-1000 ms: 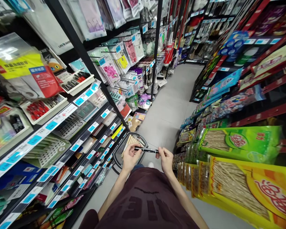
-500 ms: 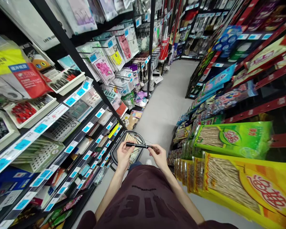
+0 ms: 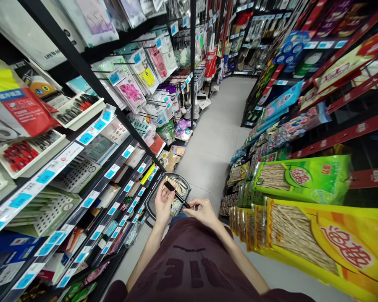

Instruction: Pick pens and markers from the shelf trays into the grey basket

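1. One run of black shelving (image 3: 82, 67) filled the left side of a shop aisle. It was packed with hanging packets and trays of small goods, too many to count, with blue price tags (image 3: 45, 176) along each shelf edge.
2. One dark shopping basket (image 3: 150, 204) sat low at the foot of that shelving, just in front of the person. It held pale packets whose number could not be told.
3. Two bare hands were in view, both belonging to the person wearing the camera. The left hand (image 3: 163, 204) was raised over the basket, its fingers curled shut around the upper end of the stick.
4. One slim black stick (image 3: 177, 196), shaped like a pen, was held between the two hands above the basket's right part. Its long axis ran on a diagonal. The far end pointed up, left and away from the person, and the near end pointed down and right towards the body.
5. The right hand (image 3: 204, 214) lay just to the right of the left hand and a little lower, its fingertips pinched closed on the stick's near end.
6. One dark maroon shirt (image 3: 192, 264) with black lettering filled the bottom centre.
7. One grey floor (image 3: 214, 138) ran away up the middle of the aisle.
8. One run of red shelving (image 3: 343, 136) stood on the right, holding snack packets. Two large bags were nearest: one green bag (image 3: 302, 178) above, and one yellow bag (image 3: 321, 247) below it.
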Tool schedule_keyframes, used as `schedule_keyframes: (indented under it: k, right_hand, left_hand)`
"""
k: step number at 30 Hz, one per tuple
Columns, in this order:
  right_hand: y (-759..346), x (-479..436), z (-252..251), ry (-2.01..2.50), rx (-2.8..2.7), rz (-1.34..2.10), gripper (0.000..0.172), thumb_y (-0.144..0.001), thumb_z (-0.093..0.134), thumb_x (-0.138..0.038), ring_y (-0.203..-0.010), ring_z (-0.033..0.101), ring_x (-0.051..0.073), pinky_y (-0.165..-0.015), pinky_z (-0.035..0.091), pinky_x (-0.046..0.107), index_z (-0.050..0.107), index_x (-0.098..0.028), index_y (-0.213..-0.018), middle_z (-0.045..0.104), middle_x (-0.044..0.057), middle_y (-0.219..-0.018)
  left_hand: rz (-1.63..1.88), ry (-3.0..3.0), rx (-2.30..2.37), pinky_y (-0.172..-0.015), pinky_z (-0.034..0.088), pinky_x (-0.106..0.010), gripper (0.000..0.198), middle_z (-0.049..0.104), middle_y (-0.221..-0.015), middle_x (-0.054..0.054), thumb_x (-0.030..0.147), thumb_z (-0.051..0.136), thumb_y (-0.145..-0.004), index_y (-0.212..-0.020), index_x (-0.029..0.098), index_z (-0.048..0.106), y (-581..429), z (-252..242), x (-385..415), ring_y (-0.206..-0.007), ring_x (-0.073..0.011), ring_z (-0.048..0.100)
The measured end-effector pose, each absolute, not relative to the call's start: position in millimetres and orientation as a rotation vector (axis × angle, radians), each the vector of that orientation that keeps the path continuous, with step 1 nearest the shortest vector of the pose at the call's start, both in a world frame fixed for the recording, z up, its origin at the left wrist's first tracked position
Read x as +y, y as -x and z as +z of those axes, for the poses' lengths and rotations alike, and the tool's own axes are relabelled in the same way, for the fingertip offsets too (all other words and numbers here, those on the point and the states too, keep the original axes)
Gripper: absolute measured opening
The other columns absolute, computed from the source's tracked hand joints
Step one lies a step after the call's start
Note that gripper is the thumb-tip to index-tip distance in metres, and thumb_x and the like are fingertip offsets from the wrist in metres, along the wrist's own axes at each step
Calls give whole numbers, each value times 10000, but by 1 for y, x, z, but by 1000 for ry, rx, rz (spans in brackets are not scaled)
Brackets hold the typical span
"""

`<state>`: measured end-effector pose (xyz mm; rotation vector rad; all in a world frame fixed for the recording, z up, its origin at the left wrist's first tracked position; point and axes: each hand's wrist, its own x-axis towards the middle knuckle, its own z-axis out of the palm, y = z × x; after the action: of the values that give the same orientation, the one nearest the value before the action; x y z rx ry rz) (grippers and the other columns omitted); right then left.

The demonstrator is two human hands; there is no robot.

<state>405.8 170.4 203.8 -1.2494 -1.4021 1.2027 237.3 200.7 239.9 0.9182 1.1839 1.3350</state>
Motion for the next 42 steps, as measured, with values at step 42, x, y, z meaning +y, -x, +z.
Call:
schedule_keyframes:
  k: [42]
  right_hand:
    - [-416, 171, 201, 1256, -1155, 1336, 467, -935, 495, -548, -489, 552, 167, -594, 456, 294, 643, -196, -667, 609, -1, -466]
  left_hand:
    - [1440, -998, 1279, -640, 531, -313, 419, 667, -909, -34, 457, 667, -847, -1074, 238, 392, -237, 240, 191, -658, -154, 664]
